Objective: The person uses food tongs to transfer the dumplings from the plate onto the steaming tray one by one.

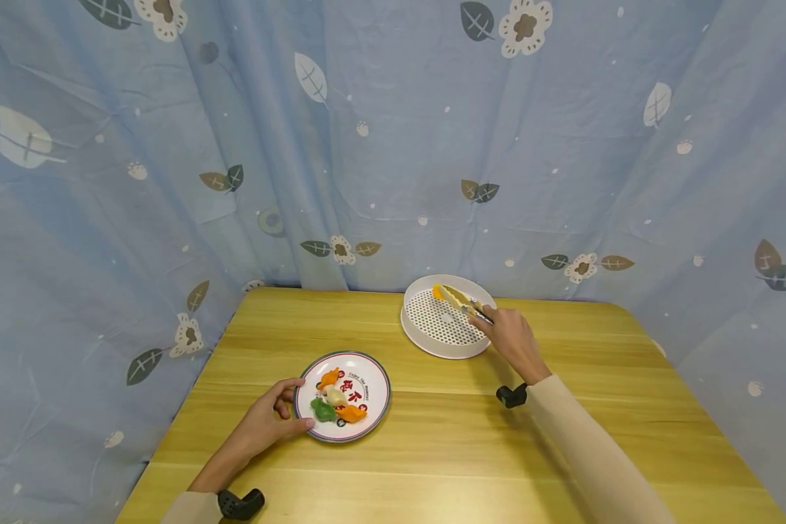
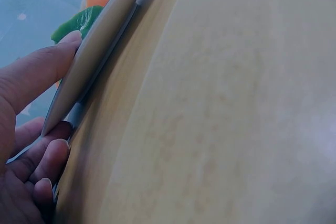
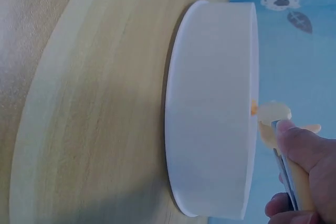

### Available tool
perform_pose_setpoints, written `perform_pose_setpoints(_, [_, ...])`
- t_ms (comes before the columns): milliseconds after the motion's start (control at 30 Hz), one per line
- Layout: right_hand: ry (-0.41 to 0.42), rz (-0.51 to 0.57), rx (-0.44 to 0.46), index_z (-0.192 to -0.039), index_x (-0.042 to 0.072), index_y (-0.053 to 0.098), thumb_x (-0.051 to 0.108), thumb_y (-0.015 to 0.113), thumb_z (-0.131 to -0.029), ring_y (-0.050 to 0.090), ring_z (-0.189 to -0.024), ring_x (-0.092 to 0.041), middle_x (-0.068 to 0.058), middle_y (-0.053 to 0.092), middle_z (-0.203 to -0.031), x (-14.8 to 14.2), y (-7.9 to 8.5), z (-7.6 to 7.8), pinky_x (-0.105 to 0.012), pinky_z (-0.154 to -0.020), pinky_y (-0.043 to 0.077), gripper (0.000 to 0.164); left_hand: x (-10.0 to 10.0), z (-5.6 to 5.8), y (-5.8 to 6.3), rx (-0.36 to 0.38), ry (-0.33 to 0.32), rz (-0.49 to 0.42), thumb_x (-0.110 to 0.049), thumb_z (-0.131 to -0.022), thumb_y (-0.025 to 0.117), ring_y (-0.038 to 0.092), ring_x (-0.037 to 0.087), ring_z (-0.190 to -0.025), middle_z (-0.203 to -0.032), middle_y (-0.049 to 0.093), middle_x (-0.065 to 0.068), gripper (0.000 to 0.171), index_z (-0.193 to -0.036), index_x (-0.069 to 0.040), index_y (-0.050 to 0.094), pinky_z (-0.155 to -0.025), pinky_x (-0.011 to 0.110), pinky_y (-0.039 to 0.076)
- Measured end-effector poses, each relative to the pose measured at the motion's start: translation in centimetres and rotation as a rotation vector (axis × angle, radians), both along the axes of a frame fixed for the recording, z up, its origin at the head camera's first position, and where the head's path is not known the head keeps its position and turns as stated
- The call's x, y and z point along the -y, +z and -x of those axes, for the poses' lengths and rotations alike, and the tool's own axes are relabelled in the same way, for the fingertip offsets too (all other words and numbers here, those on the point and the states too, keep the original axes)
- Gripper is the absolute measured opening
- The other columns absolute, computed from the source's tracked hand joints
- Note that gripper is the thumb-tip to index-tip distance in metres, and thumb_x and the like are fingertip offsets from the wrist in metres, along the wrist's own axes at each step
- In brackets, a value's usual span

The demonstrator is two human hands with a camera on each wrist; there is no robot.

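My left hand (image 1: 268, 422) holds the left rim of a round white plate (image 1: 375, 371) with a dark border and red print. Its thumb lies on the rim, and the fingers are at the edge and underneath in the left wrist view. On the plate are toy-like dumplings: a green one (image 1: 324, 410), a cream one (image 1: 335, 396) and two orange ones (image 1: 351, 413). With my right hand (image 1: 512, 338) I grip tongs (image 1: 457, 298) over a white perforated steamer basket (image 1: 426, 342). At the tongs' tips is an orange dumpling (image 1: 437, 292), partly hidden; whether they pinch it, I cannot tell.
Both plate and basket stand on a wooden table (image 1: 432, 466), the basket near its back edge. A blue patterned curtain (image 1: 393, 145) hangs behind and along the sides. Black wrist cameras (image 1: 241, 503) sit at both wrists.
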State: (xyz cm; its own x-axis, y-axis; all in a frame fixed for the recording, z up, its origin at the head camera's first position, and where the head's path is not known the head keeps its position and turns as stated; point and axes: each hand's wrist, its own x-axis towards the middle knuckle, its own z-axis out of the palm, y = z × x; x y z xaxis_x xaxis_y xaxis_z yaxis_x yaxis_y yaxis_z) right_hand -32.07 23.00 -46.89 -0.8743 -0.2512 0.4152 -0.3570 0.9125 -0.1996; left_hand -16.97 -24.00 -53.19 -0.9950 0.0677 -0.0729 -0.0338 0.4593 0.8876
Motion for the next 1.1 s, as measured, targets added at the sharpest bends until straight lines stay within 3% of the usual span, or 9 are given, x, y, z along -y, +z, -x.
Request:
perform_pose_setpoints(267, [-0.072, -0.029, 0.063, -0.112, 0.003, 0.075, 0.038, 0.074, -0.096, 0.05, -0.059, -0.024, -0.008, 0.058, -0.072, 0.4, -0.4, 0.7, -0.038, -0.051, 0.042, 0.038, 0.0, 0.0, 0.0, -0.001, -0.008, -0.004, -0.027, -0.076, 0.094, 0.046, 0.023, -0.089, -0.115, 0.054, 0.01, 0.08, -0.144, -0.014, 0.055, -0.071, 0.03, 0.04])
perform_pose_setpoints(433, [-0.066, -0.007, 0.062, -0.113, 0.004, 0.075, 0.037, 0.075, -0.096, 0.051, -0.059, -0.024, -0.01, 0.062, -0.075, 0.5, -0.4, 0.6, -0.039, -0.052, 0.043, 0.038, -0.1, 0.0, 0.0, 0.004, -0.005, -0.008, -0.027, -0.076, 0.094, 0.045, 0.023, -0.09, -0.116, 0.053, 0.01, 0.08, -0.145, -0.014, 0.054, -0.072, 0.03, 0.04])
perform_pose_setpoints(867, [-0.057, -0.028, 0.11, -0.116, 0.004, 0.076, 0.04, 0.078, -0.093, 0.049, -0.058, -0.024, -0.007, 0.054, -0.067, 0.3, 0.0, -0.4, -0.038, -0.051, 0.042, 0.043, 0.0, 0.0, 0.0, 0.005, -0.007, -0.047, -0.021, -0.077, 0.093, 0.045, 0.024, -0.088, -0.114, 0.052, 0.011, 0.079, -0.145, -0.011, 0.053, -0.07, 0.03, 0.04])
perform_pose_setpoints(1100, [-0.077, 0.005, 0.159, -0.131, 0.003, 0.07, 0.048, 0.077, -0.092, 0.056, -0.068, -0.027, -0.019, 0.069, -0.088, 0.1, 0.1, -0.8, -0.043, -0.059, 0.049, 0.06, 0.0, 0.0, 0.0, 0.008, -0.003, -0.048, -0.021, -0.077, 0.093, 0.045, 0.024, -0.088, -0.114, 0.053, 0.01, 0.08, -0.145, -0.012, 0.054, -0.069, 0.03, 0.04])
